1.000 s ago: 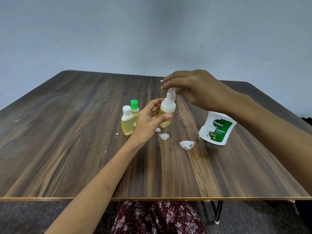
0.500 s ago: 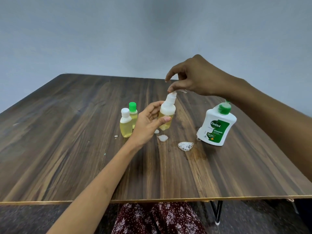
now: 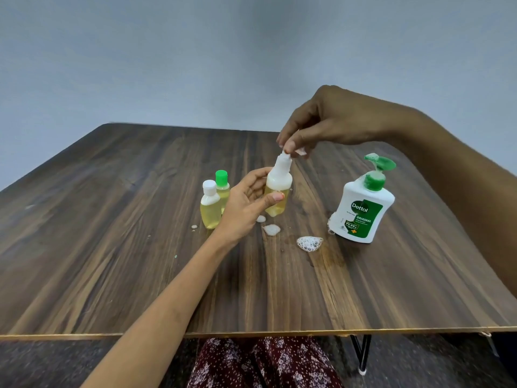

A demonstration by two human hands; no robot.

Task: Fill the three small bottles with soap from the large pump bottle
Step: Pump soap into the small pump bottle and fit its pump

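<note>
Your left hand point(image 3: 246, 204) grips the small bottle point(image 3: 277, 191) upright — your right hand point(image 3: 321, 121) pinches its foamy neck from above.

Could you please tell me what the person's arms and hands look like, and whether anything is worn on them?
Both forearms are bare up to the edge of the picture: no sleeves, watch, bracelets or rings show. The left hand shows a thumbnail with pinkish polish. The right hand shows a short nail with no clear polish. White foam clings to its fingertips.
</note>
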